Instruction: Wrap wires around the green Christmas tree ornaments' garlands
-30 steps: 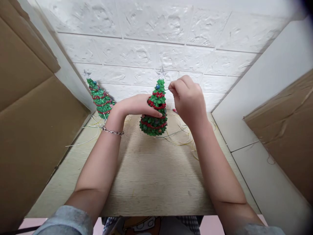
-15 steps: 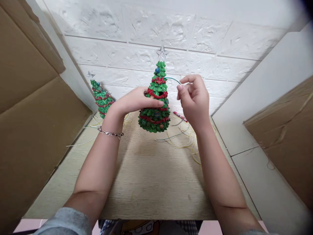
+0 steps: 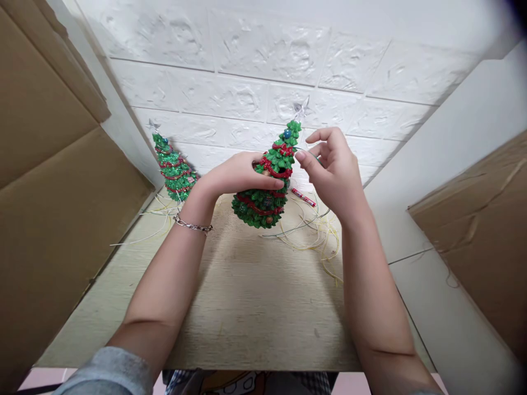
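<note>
A small green Christmas tree with red garlands and a clear star on top leans to the right above the wooden board. My left hand is wrapped round its middle from the left. My right hand sits just right of the treetop, thumb and forefinger pinched on a thin green wire that runs to the tree; the other fingers are raised. A silver bracelet hangs on my left wrist.
A second decorated tree stands at the back left against the white brick wall. Loose yellow and green wires and a small red stick lie behind the held tree. Cardboard sheets flank both sides.
The tree has tipped from upright to leaning right and dropped a little. My right hand stayed beside the top, pinching the wire closer to the tree.
</note>
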Demonstrator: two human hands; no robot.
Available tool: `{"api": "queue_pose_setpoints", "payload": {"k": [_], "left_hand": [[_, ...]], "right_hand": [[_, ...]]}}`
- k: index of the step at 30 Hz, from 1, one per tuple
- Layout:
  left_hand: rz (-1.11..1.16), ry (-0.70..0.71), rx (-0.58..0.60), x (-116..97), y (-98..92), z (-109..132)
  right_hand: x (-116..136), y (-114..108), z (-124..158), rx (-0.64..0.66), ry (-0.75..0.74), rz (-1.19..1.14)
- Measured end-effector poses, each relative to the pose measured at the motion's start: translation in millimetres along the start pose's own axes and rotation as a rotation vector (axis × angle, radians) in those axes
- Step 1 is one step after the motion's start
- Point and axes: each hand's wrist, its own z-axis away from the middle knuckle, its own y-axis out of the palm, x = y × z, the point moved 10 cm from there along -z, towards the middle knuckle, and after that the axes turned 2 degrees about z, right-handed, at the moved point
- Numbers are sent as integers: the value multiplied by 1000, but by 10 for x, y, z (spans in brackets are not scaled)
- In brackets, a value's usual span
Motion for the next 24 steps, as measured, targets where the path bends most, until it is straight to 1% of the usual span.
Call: {"api": "queue_pose_setpoints", "payload": {"k": [3,5,7,9,12,15,18,21,24], "left_hand": [[19,-5,-48,48,-93,8],[35,-1,-65,60,-137,18],[32,-6,-62,64,-151,26],[20,-14,-52,58,-143,31],[3,-12,-32,24,-109,34],[-17,-17,11,8,-37,32],[-29,-14,38,5,12,23],[-32,-4,4,13,-26,14],[-25,-8,-41,39,-99,20]], "right_hand": [[-145,4,-18,126,66,-66],[-203,-41,-37,152,77,-106],[-217,-123,-61,109,58,-118],[-196,-196,-74,31,25,-91],[-106,-194,-60,-55,-25,-6],[-8,-73,-31,-53,-41,63],[24,7,-14,-19,-14,104],[-12,-29,-17,16,5,68],[-81,-164,-31,7,-4,6]]}}
